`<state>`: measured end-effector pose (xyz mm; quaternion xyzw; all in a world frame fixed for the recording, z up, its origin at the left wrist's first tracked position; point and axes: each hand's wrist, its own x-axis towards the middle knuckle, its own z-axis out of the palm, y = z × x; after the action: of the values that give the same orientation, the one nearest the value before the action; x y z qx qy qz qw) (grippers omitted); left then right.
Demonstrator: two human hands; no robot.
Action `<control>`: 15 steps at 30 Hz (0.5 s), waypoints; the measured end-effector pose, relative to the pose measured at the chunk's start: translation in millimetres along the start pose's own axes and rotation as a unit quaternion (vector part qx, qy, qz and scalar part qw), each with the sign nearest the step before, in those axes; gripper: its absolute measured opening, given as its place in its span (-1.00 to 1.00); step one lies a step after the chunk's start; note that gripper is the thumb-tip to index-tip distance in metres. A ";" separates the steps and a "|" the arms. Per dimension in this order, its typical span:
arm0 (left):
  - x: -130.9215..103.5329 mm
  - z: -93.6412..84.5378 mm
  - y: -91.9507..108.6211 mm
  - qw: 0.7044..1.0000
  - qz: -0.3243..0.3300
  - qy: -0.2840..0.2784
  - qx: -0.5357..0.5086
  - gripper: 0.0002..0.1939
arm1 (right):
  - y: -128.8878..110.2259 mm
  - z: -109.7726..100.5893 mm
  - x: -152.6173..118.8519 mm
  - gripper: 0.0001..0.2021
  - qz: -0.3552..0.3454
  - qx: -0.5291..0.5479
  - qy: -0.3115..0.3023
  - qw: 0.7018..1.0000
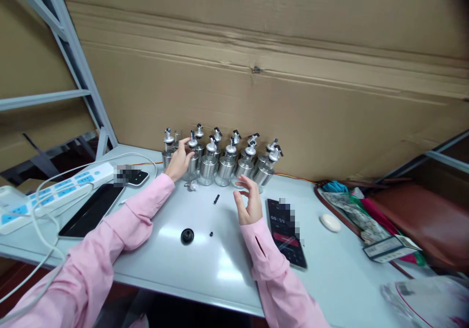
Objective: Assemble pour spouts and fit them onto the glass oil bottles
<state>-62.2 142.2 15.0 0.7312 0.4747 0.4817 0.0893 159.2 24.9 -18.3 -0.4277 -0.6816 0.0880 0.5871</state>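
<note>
Several glass bottles (208, 170) with metal sleeves and silver pourer tops stand in rows against the cardboard. My left hand (179, 163) reaches to a bottle (193, 160) near the left of the front row, its thumb and fingers about the neck just below the pourer. My right hand (250, 202) is raised over the table in front of the rows, fingers curved and apart, holding nothing. On the tabletop lie a round black cap (187, 236), a tiny black piece (211, 234), a short black strip (216, 199) and a small clear-and-silver part (191, 185).
To the right lie a phone (286, 232) showing a timer, a white oval object (330, 222), a small box (392, 249) and a brown bag (421, 210). On the left are a power strip (58, 196) with white cables, a dark tablet (91, 210) and another phone (137, 177).
</note>
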 end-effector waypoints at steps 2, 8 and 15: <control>-0.4 1.0 -2.3 1.000 -0.006 -0.002 0.000 -0.55 | 0.7 0.1 -0.8 -0.63 0.001 -0.004 -0.009 1.000; -3.6 2.4 -2.6 1.000 -0.020 -0.009 0.002 -0.47 | 1.2 1.2 -1.6 -0.66 -0.005 -0.016 -0.020 1.000; -44.2 -15.9 17.5 0.996 0.061 0.023 0.066 -0.52 | -0.4 0.8 -4.4 -0.79 0.027 -0.034 -0.146 0.988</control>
<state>-67.9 93.2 6.2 0.7517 0.4616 0.4711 0.0002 158.1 22.0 -21.5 -0.4479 -0.7508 0.1419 0.4642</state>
